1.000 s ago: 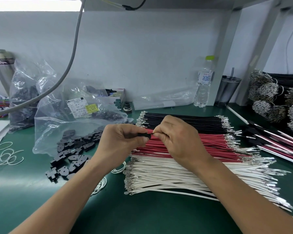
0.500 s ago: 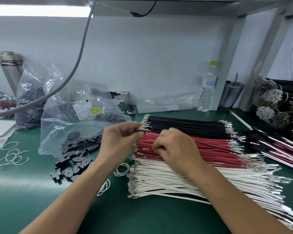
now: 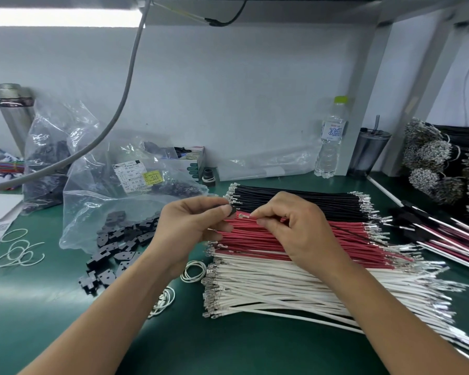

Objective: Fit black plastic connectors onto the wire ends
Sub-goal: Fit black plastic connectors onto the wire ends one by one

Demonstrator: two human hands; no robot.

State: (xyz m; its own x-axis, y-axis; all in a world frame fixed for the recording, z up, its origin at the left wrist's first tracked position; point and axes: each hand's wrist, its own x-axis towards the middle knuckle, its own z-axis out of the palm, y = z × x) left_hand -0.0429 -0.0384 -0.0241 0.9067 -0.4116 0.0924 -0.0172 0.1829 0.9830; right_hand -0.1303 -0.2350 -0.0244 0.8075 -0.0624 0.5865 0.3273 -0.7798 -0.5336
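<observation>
Two hands at frame centre: small black plastic connector (image 3: 231, 210) pinched by left hand (image 3: 192, 228); red wire's metal-tipped end (image 3: 243, 216) pinched by right hand (image 3: 290, 228), pointed left, just beside connector.

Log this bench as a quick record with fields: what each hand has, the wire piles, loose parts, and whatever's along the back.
left hand: pinches a black connector
right hand: pinches a wire with a metal tip, aimed at the connector
wire piles: black wires farthest, red wires middle, white wires nearest
loose parts: connector pile spilling from a plastic bag
rubber bands: on the green mat
back: water bottle, tumbler
</observation>
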